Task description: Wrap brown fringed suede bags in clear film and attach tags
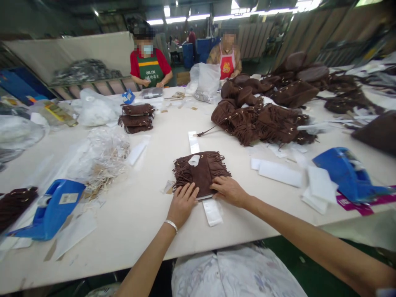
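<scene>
A dark brown fringed bag lies flat on the table in front of me, with a small piece of white wrap near its top edge. A white paper strip pokes out beyond its far side, and another white strip sticks out from under its near edge. My left hand rests on the bag's lower left corner, fingers spread over the fringe. On the lower right corner lies my right hand, its fingers laid on the bag and slightly bent. Both thumbs are close to the near edge; the undersides of the fingers are hidden.
A heap of brown bags covers the back right, and a short stack of folded ones stands back left. Blue tape dispensers flank me. Clear plastic bags lie left. Two people work across the table.
</scene>
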A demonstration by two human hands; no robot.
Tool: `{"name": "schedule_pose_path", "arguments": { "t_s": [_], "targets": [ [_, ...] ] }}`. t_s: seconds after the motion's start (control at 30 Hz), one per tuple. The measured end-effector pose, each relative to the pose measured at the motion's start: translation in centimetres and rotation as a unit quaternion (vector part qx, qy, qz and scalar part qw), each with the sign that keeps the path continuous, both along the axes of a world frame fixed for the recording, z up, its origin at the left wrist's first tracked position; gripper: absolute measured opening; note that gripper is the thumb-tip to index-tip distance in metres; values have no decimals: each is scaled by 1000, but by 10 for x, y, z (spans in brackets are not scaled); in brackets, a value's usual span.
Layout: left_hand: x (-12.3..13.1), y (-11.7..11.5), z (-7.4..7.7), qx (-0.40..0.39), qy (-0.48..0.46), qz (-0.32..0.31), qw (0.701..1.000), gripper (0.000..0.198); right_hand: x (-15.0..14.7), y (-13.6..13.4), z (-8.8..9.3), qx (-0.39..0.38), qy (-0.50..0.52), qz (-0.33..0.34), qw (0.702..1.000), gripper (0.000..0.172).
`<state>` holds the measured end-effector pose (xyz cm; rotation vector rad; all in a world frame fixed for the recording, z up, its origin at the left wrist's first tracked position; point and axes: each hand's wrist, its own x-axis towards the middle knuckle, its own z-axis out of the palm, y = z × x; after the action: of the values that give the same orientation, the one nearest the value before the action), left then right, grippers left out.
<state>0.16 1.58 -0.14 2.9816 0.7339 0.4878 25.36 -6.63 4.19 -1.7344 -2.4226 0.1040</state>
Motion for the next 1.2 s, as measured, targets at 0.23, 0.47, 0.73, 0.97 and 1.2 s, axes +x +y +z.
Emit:
{"name": "schedule_pose_path", "arguments": {
  "t_s": [0.23,0.47,0.73,0.97,1.2],
  "targets": [
    [-49,3,-2,-87,-94,118,985,28,0,-1,2,1,24,-2,1000,25],
    [-49,0,-4,-147,-174,239,944,28,1,-2,1,1,36,5,999,24],
    [-7,12,-6,-172,-183,267,930,33,-1,-1,2,9,39,5,999,24],
    [-9,8,-2,-164,-114,306,931,22,-2,1,0,-10,37,-11,999,23],
    [-8,-3,44,-49,-84,217,971,34,-5,-4,2,-2,13,-33,999,25]
  ]
}}
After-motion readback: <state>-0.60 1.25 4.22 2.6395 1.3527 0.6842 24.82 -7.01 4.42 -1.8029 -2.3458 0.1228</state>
